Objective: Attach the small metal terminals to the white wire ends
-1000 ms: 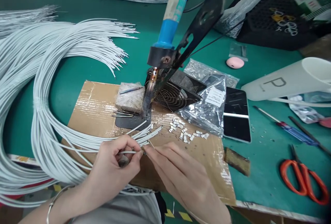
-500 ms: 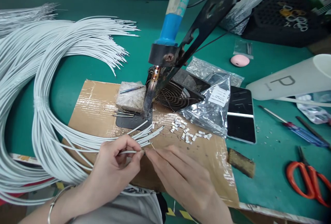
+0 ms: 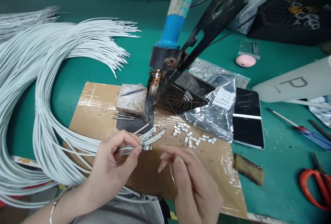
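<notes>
My left hand point(image 3: 113, 163) pinches the end of a white wire point(image 3: 129, 148) that carries a small metal terminal at its tip, over a taped cardboard sheet point(image 3: 95, 108). Other white wire ends point(image 3: 155, 135) lie fanned just above it. My right hand point(image 3: 192, 179) hovers a little to the right with thumb and fingers closed on a thin strand of solder wire point(image 3: 172, 174). A blue-handled soldering iron point(image 3: 176, 17) stands in a black holder, its tip down on a dark plate point(image 3: 129, 124). Loose small metal terminals point(image 3: 192, 137) lie scattered right of the wire ends.
A large bundle of white wires point(image 3: 38, 79) loops over the green mat at left. A fan grille point(image 3: 176, 101), a foil bag of parts point(image 3: 214, 113), a phone point(image 3: 248, 122), a white tube point(image 3: 292, 84), screwdrivers point(image 3: 297, 127) and red scissors point(image 3: 315, 186) lie to the right.
My right hand has pulled back from the wire tip, down and to the right, taking the thin strand with it. The left hand still pinches the wire, whose tip now shows a terminal.
</notes>
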The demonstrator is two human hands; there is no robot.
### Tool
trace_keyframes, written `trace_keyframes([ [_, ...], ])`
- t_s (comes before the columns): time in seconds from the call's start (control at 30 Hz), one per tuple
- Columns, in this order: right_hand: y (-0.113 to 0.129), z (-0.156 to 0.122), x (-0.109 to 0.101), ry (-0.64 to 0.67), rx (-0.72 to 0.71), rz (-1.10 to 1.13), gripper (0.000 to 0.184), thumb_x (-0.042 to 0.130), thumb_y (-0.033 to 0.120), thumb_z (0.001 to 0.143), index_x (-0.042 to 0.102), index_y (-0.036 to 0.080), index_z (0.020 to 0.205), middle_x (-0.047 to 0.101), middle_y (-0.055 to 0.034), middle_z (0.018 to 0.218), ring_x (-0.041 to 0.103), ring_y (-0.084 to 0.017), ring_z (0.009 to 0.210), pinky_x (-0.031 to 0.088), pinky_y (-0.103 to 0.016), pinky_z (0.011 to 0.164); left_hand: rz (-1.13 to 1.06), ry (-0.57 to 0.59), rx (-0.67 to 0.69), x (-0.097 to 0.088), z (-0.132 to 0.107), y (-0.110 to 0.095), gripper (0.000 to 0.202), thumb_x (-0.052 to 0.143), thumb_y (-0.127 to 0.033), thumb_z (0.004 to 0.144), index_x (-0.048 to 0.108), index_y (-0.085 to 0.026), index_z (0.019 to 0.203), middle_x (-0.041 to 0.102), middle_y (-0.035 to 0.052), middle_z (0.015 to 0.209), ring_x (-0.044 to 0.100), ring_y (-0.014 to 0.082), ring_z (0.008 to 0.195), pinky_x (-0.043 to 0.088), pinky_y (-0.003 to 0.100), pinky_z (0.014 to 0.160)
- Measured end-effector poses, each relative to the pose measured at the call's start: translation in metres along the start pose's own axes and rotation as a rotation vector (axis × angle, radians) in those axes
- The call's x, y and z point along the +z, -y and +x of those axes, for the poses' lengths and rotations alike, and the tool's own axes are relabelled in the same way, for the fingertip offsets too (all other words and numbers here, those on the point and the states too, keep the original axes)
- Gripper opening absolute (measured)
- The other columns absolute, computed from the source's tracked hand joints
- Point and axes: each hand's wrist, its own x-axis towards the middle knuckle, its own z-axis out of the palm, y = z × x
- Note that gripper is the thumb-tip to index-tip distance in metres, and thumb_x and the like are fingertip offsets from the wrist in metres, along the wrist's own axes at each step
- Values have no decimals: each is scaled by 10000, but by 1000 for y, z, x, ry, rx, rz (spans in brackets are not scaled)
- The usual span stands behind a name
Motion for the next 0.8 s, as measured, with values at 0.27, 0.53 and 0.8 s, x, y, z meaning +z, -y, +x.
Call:
trace_keyframes([
  [0.27,2,1,11,-6,86,-2,121,453,249,1053,566,249,1011,590,26,789,568,-127,660,463,-260,631,34,-82,60,3,6,-12,121,636,-162,893,657,-189,777,723,43,866,669,138,756,514,186,619],
  [0.53,1,14,13,-33,9,114,206,522,151,1020,537,230,830,709,-77,1182,687,-207,1111,538,-326,904,70,-128,58,5,10,-14,131,617,-180,910,644,-189,781,719,56,904,679,152,756,522,197,577],
  [0.8,-5,22,19,-32,29,197,162,650,112,955,608,221,843,796,-90,1122,772,-206,1061,637,-301,881,126,-200,86,8,20,-19,138,623,-170,888,654,-189,754,720,47,872,707,159,787,549,180,600],
])
